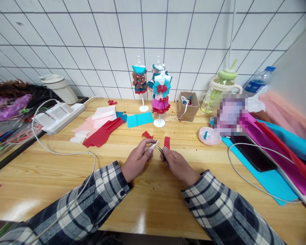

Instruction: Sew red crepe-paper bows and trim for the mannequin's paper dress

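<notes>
My left hand (139,160) is closed around a slim white piece (153,145), too small to name surely. Facing it, my right hand (177,161) grips dark tweezers (160,149), whose tips point at the white piece. A red crepe paper strip (167,141) shows just beyond my right thumb; whether the fingers touch it is hidden. Another red scrap (147,135) lies behind my left fingers. Farther back stand small white dress forms, one (162,89) in a turquoise top with a magenta and red skirt, another (139,80) in turquoise and brown.
Red paper (104,132), pale pink sheets (91,126) and a turquoise strip (140,119) lie behind my hands. A power strip (63,119) with its cable is on the left. Rightward are a small cardboard box (188,110), pink dish (209,140), drink bottle (216,93) and phone (253,153).
</notes>
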`<state>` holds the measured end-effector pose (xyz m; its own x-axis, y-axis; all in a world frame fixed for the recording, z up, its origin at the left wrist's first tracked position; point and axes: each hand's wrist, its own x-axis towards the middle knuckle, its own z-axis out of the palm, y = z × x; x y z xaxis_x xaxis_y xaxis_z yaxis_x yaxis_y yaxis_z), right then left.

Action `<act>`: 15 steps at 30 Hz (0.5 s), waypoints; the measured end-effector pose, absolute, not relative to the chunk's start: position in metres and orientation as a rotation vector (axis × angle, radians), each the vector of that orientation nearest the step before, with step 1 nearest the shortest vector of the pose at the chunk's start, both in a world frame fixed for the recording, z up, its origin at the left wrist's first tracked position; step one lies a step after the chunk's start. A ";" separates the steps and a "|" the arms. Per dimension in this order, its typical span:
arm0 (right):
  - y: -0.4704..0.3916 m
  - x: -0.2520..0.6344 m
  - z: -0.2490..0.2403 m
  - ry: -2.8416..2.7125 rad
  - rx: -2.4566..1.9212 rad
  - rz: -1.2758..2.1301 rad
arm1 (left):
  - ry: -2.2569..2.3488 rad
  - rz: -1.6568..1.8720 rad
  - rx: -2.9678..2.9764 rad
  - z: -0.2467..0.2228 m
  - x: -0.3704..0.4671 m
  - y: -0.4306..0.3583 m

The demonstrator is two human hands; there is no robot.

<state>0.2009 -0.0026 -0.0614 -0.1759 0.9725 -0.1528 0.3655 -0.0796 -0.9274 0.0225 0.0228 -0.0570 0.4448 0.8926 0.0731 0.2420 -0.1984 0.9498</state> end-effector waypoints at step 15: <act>-0.006 0.198 -0.061 -1.449 -1.406 1.503 | 1.030 0.851 1.713 -0.054 0.024 0.022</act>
